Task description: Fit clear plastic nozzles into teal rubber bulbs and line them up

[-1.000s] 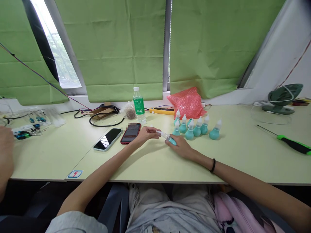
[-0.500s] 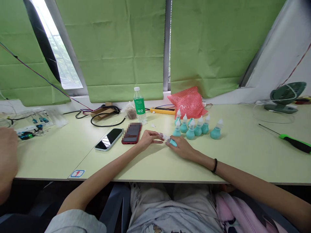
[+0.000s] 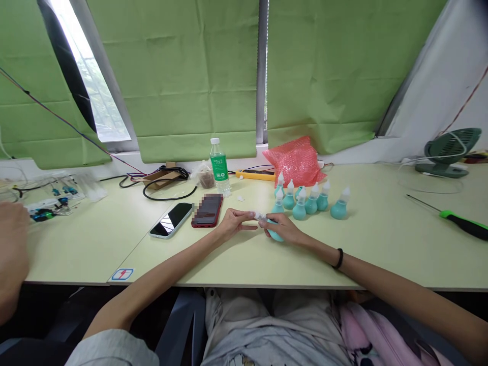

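Between my hands, above the near part of the table, a teal nasal aspirator (image 3: 276, 235) lies sideways with its clear nozzle (image 3: 260, 216) towards the left. My left hand (image 3: 232, 223) pinches the nozzle end with thumb and forefinger, the other fingers stretched out below. Closed round the neck, where nozzle and bulb meet, is my right hand (image 3: 286, 227); it covers part of the bulb. Just behind it stand several similar teal aspirators (image 3: 299, 209) with whitish tips, upright in a loose group. One more aspirator (image 3: 339, 208) stands a little apart on the right.
Two phones (image 3: 171, 220) lie left of my hands. Behind are a water bottle (image 3: 219, 168), a red bubble-wrap bag (image 3: 297, 162) and black cable (image 3: 168, 190). On the right are a screwdriver (image 3: 463, 224) and a green fan (image 3: 446, 152). Another person's arm (image 3: 13, 254) is at far left.
My right hand's fingers have shifted from the bulb to the neck, and more of the bulb now shows beneath the hand. My left hand stays at the nozzle, slightly lower.
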`<action>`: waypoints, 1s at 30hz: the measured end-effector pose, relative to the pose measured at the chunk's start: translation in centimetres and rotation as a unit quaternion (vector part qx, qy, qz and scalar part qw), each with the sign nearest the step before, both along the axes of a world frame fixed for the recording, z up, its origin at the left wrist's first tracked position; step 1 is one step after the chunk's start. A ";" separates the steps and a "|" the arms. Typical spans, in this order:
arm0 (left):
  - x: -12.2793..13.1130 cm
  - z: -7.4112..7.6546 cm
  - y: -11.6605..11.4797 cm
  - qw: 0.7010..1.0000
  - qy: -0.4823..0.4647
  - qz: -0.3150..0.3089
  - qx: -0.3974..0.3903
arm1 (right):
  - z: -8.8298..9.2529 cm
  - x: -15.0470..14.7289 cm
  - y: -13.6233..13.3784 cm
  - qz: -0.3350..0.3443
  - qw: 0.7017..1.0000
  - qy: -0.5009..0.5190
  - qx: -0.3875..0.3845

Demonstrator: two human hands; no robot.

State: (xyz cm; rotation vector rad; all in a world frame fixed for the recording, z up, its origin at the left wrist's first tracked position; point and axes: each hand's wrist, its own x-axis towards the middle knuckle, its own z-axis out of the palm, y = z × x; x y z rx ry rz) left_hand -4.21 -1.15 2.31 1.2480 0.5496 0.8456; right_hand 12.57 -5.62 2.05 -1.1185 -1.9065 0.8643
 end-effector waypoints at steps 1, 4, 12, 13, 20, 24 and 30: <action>0.2 0.2 0.0 1.000 -0.007 0.002 0.003 | 0.1 -0.1 0.1 0.001 1.000 0.013 0.001; 0.8 1.0 0.1 0.999 -0.028 0.023 0.027 | 0.4 -0.3 0.4 -0.024 0.998 0.057 0.026; 1.2 7.0 3.8 0.981 -0.012 0.114 0.156 | -0.7 -0.5 0.7 -0.070 0.982 0.162 -0.063; 1.4 7.6 4.8 0.975 0.004 0.127 0.181 | -0.9 -0.4 0.7 -0.066 0.983 0.154 -0.075; 4.7 5.1 11.6 0.891 0.260 0.217 0.303 | -1.2 -0.6 0.4 -0.057 0.995 0.070 -0.041; 5.1 3.5 13.5 0.866 0.330 0.181 0.328 | -1.3 -0.6 0.4 -0.054 0.997 0.048 -0.016; 1.5 5.2 14.6 0.770 0.473 0.162 0.396 | -1.8 -0.5 0.7 -0.053 0.998 0.034 0.016</action>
